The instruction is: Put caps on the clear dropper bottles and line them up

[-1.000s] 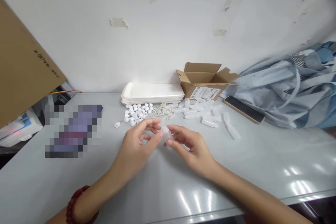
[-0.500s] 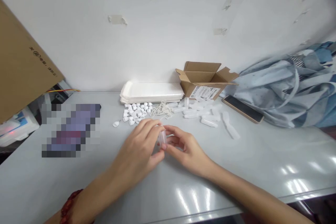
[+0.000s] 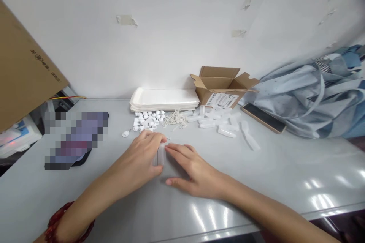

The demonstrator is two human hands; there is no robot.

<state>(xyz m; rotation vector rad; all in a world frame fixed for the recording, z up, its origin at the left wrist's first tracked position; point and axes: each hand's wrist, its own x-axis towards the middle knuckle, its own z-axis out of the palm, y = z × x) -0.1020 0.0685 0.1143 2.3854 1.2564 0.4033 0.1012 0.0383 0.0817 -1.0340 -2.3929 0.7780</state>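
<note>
My left hand (image 3: 144,155) curls over small translucent plastic tubes (image 3: 161,154) on the table, its thumb at their near end and fingers at the far end. At least two stand side by side there; the hand hides the rest. Just to the right, my right hand (image 3: 194,171) is open, thumb spread away from the fingers. Its fingertips touch or nearly touch the far end of the closest tube. Beyond my hands lie a group of white caps (image 3: 146,120), a tangle of off-white strings (image 3: 173,118) and a scatter of similar translucent tubes (image 3: 213,118).
A stack of white padded envelopes (image 3: 168,98) lies against the wall beside an open cardboard box (image 3: 219,87). A phone (image 3: 264,117) rests near a blue-grey cloth heap (image 3: 308,98) on the right. A blurred-out dark device (image 3: 82,136) is at left, below a large cardboard sheet (image 3: 25,68).
Both hands have moved left and slightly down. The tube that was held up between both hands is now down by the left hand, and the right hand has let go and opened.
</note>
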